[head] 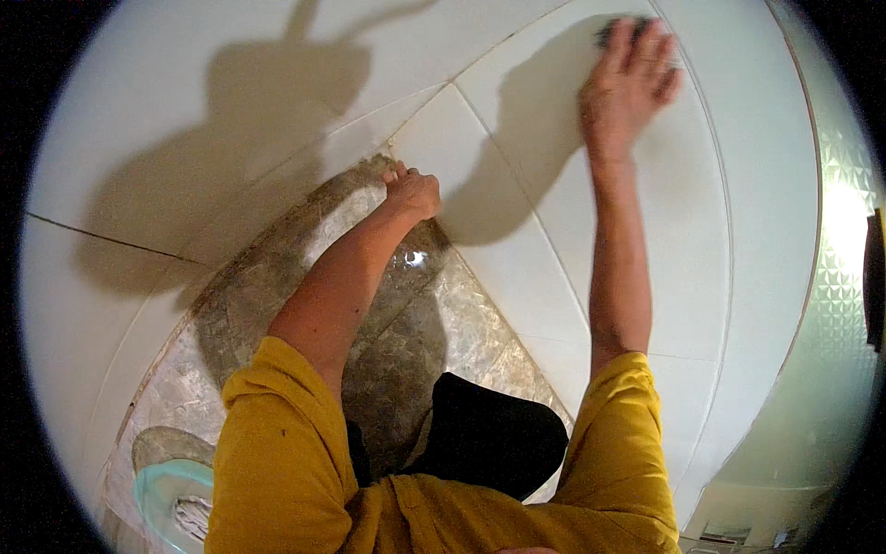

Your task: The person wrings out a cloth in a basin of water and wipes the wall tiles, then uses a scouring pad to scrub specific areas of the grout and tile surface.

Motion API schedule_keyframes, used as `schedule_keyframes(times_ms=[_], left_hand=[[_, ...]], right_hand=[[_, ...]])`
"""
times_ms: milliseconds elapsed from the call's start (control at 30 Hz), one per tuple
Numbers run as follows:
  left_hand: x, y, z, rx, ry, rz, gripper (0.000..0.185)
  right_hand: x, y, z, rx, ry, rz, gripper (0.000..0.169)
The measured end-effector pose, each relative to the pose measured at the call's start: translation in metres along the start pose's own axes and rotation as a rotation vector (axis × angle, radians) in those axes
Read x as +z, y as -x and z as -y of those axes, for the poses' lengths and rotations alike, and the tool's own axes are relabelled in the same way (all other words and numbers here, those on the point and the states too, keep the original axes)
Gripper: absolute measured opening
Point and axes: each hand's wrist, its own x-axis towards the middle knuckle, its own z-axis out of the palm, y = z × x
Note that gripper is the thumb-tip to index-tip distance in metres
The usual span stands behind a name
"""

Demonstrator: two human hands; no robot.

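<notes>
My right hand (626, 86), blurred, reaches up against the white tiled wall (526, 277) on the right. A small dark object (640, 29) shows under its fingertips, between the hand and the tiles; its kind is too blurred to tell. My left hand (415, 192) is lower, in front of the corner where the walls meet the brown patterned floor (484, 305). Its fingers are curled, and whether something is inside them is hidden.
At the lower left, a translucent teal basin (149, 485) holds a crumpled pale cloth (194, 516). My black-clothed knee (498, 429) is below my arms. Patterned glass (841, 277) borders the right wall. A dark crack-like line (111, 239) crosses the left wall (69, 311).
</notes>
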Motion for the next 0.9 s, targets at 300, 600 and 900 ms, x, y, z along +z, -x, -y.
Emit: schedule_keyframes(times_ms=[300, 600, 900], left_hand=[[-0.039, 0.036, 0.019, -0.040, 0.096, 0.053, 0.032], [-0.018, 0.018, 0.027, -0.043, 0.116, 0.154, 0.033], [-0.012, 0.017, 0.019, -0.014, 0.142, 0.218, 0.036]], right_hand=[[0.024, 0.142, 0.113, -0.491, -0.236, 0.460, 0.043], [-0.035, 0.071, -0.031, -0.029, -0.128, 0.208, 0.045], [-0.073, 0.262, -0.018, -0.682, -0.233, 0.801, 0.043]])
